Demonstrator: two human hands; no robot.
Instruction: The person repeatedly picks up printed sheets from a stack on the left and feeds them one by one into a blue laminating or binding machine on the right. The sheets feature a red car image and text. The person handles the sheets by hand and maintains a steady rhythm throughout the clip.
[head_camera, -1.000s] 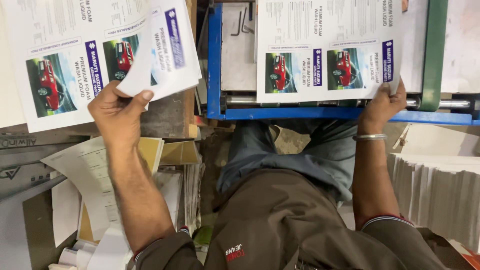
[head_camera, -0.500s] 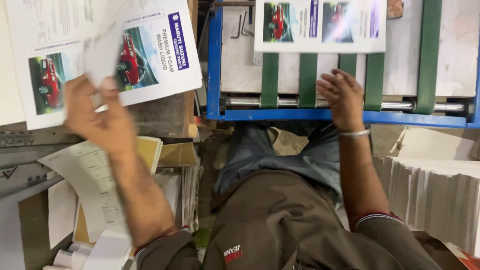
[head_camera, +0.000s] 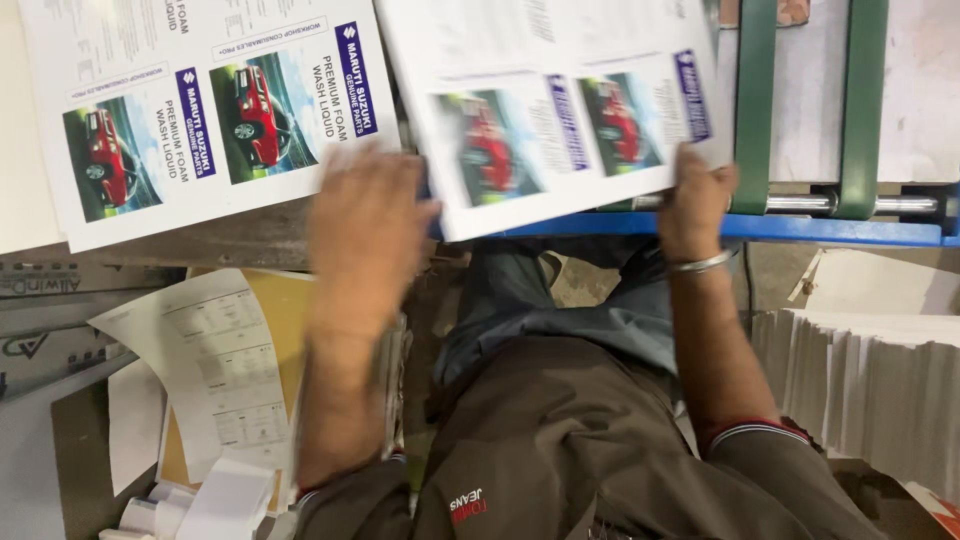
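- Printed sheet (head_camera: 560, 110): white, with red car pictures and blue bands. We hold it across the gap between the pile on our left and the blue-framed machine, its right part over the frame, its near edge low, likely so it slides flat without creasing.
- Right hand (head_camera: 693, 200): fingers curled over the sheet's near right corner, thumb side hidden beneath; we judge it a pinch on that corner. A metal bangle (head_camera: 700, 264) sits on the wrist.
- Left hand (head_camera: 365, 225): fingers spread and fairly flat by the sheet's near left edge; motion blur keeps us from telling whether it grips the sheet or only steadies it.
- Pile of sheets (head_camera: 200, 110): same print, face up at left, squared for easy stacking.
- Blue frame (head_camera: 850, 228) with green belts (head_camera: 755, 100) and a steel roller (head_camera: 880, 204): a feed surface, cut off at the top edge.
- Stack of white paper (head_camera: 870, 390): on edge at right, partly out of view.
- Loose papers (head_camera: 215, 370): lower left; their small print is unreadable.
- Far edges of both sheets lie outside the picture.
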